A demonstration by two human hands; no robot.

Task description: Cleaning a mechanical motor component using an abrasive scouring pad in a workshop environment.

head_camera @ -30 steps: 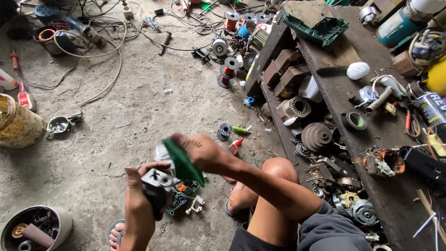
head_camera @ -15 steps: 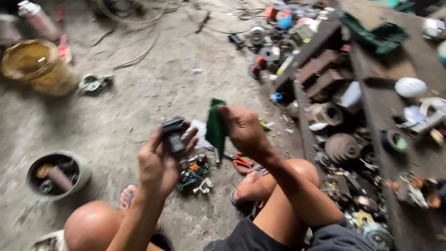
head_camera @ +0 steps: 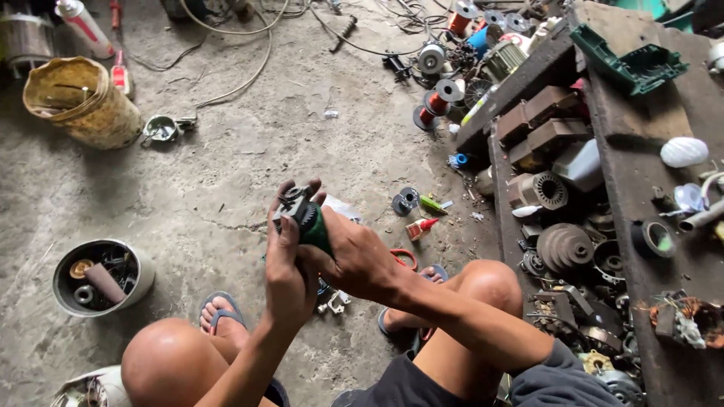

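Both hands close on the small black-and-green motor housing (head_camera: 304,218) above the concrete floor: left hand (head_camera: 286,275) grips from 6 o'clock, right hand (head_camera: 354,260) from 4 o'clock, its long axis pointing toward 11 o'clock.

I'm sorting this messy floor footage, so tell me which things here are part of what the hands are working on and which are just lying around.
In hand:
- dark motor part with a green piece, held by left hand and right hand
- small loose parts on the floor beneath

Lying about:
- yellow bucket
- round tin of bits
- wire spools
- green casing on the bench
- red-capped tube
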